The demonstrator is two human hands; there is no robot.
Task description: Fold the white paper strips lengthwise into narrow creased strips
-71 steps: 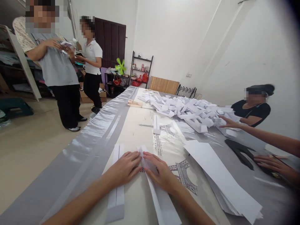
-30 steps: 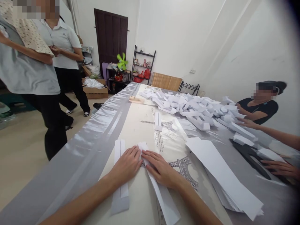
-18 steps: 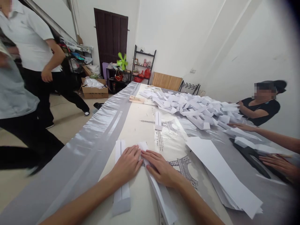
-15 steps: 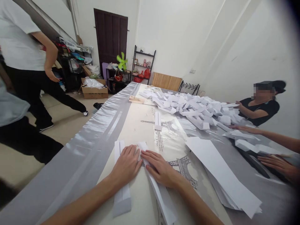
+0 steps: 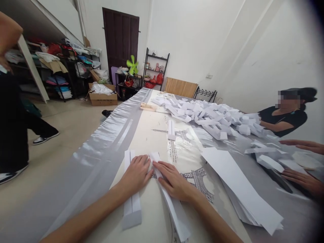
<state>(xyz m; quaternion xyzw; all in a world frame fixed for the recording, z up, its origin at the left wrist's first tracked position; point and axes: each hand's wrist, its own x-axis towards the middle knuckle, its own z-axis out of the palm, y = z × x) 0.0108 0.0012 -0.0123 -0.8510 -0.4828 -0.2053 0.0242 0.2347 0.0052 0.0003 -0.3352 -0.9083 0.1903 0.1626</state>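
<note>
A folded white paper strip [image 5: 173, 212] lies slantwise on the table in front of me. My right hand [image 5: 174, 180] rests along its upper part, fingers together and pressing on the fold. My left hand [image 5: 136, 173] meets it from the left, its fingertips and thumb pinching at the strip's upper edge. Under that left hand and wrist lies a second folded strip [image 5: 132, 209], flat and partly covered. Farther up the table sits another small folded strip [image 5: 171, 130]. To the right is a stack of flat white paper sheets [image 5: 240, 189].
A large heap of folded white paper pieces [image 5: 210, 116] covers the far right of the table. A co-worker in a black cap [image 5: 291, 114] sits there, and another person's hands [image 5: 301, 179] handle paper at the right edge. Someone in black trousers [image 5: 12, 128] stands at left.
My hands stay nearly still on the paper strip. The person at the left has moved farther left. At the right edge, another person's upper hand has lifted and drawn back.
</note>
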